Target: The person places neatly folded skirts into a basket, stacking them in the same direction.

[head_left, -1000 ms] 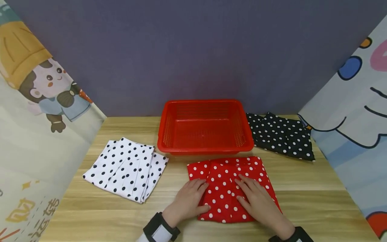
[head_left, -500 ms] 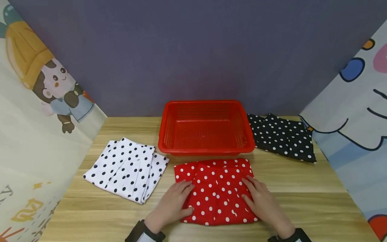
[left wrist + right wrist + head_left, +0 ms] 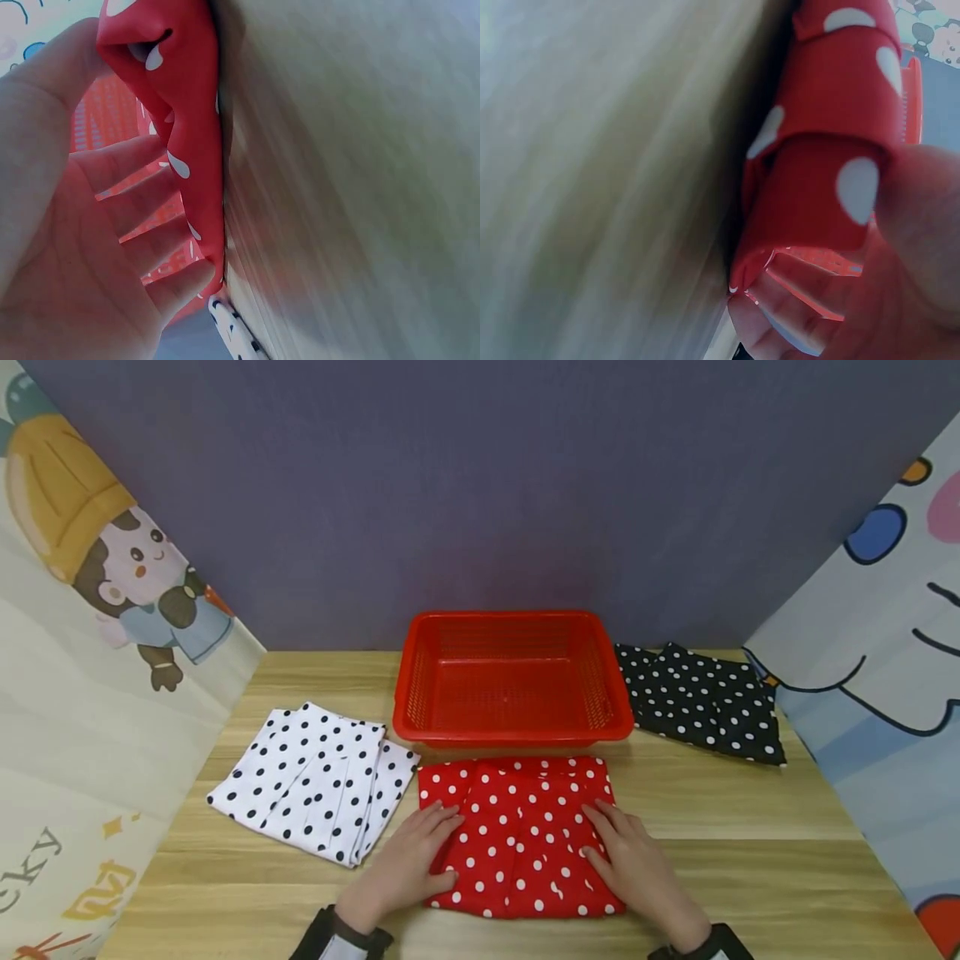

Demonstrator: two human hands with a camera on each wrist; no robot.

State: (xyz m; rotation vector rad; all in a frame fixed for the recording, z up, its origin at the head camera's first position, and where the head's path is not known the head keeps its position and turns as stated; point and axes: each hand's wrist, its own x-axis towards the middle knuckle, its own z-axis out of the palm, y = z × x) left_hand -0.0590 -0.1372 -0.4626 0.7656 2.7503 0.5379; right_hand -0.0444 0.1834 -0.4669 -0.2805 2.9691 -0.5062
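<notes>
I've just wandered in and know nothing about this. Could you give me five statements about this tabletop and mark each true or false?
1. The left hand and the right hand both touch the red cloth. True.
2. The white cloth lies inside the red basket. False: the white cloth lies on the table, left of the basket.
3. The red basket stands nearer the person than the red cloth. False: it stands beyond that cloth.
4. The black cloth lies right of the basket. True.
5. All three cloths have dots. True.

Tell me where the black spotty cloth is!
In the head view, the black cloth lies at the back right of the table, beside the red basket.
</notes>
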